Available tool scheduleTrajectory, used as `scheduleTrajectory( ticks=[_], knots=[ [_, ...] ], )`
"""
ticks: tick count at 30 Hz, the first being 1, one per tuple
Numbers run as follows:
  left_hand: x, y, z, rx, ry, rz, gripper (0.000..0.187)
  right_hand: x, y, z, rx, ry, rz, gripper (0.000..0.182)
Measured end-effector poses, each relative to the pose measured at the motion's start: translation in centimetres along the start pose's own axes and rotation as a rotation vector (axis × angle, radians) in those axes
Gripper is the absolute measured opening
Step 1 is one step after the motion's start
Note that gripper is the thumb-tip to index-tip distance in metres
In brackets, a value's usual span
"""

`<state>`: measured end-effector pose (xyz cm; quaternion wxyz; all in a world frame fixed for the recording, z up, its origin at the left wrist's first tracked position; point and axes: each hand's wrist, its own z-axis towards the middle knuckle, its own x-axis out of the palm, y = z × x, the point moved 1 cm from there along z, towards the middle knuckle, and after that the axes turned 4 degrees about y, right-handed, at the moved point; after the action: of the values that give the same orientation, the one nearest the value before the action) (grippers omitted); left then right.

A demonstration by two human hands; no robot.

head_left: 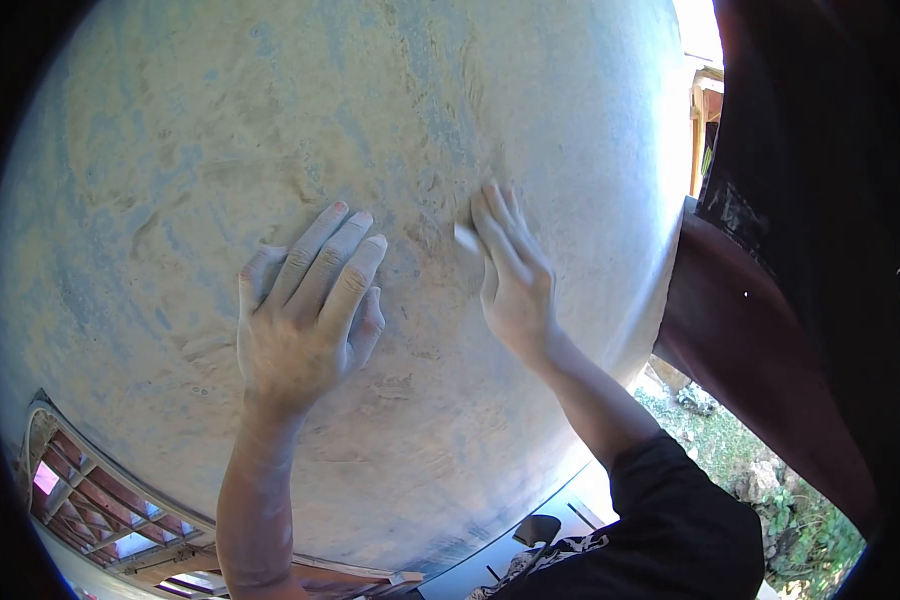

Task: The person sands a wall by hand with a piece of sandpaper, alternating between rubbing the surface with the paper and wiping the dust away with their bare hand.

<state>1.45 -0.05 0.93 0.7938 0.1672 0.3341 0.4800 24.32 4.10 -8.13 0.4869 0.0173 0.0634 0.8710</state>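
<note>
Apparently rubbing curved panel using right hand, grasping pale piece; resting left hand spread, empty; next, press evenly.

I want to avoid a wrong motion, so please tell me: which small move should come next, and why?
Probably slide the right hand slightly over the brownish marks beside it. A pale piece, blurred, shows at its edge, and the curved surface looks streaked and patchy there. The left hand lies on the same surface, fingers spread.
</note>
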Motion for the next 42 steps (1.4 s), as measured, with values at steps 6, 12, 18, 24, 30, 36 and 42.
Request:
scheduleTrajectory(
  ticks=[6, 12, 18, 24, 30, 36, 42],
  knots=[
    [-0.3, -0.1, -0.2, 0.003, -0.006, 0.035, 0.042, -0.3, 0.6, 2.3, 0.157, 0.032, 0.413, 0.04],
    [-0.2, -0.1, -0.2, 0.008, 0.028, 0.022, 0.046, -1.1, -1.6, 1.5, 0.335, 0.134, 1.003, 0.036],
    [0.0, 0.0, -0.2, 0.009, 0.025, 0.026, 0.044, -1.4, -1.1, 1.7, 0.323, 0.069, 0.943, 0.02],
    [0.1, 0.0, -0.1, 0.002, 0.005, 0.032, 0.041, -1.1, -1.3, 1.7, 0.314, 0.027, 0.935, 0.016],
    [0.0, 0.0, 0.0, 0.013, 0.001, 0.038, 0.041, -1.6, -1.5, 1.9, 0.348, 0.042, 0.986, 0.017],
    [-0.1, -0.2, 0.3, 0.014, 0.016, 0.033, 0.042, -1.9, -1.4, 2.1, 0.396, 0.002, 1.095, 0.018],
    [-0.2, -0.2, 0.4, 0.016, 0.024, 0.042, 0.042, -1.7, -1.7, 1.8, 0.376, 0.008, 1.023, 0.018]
  ],
)
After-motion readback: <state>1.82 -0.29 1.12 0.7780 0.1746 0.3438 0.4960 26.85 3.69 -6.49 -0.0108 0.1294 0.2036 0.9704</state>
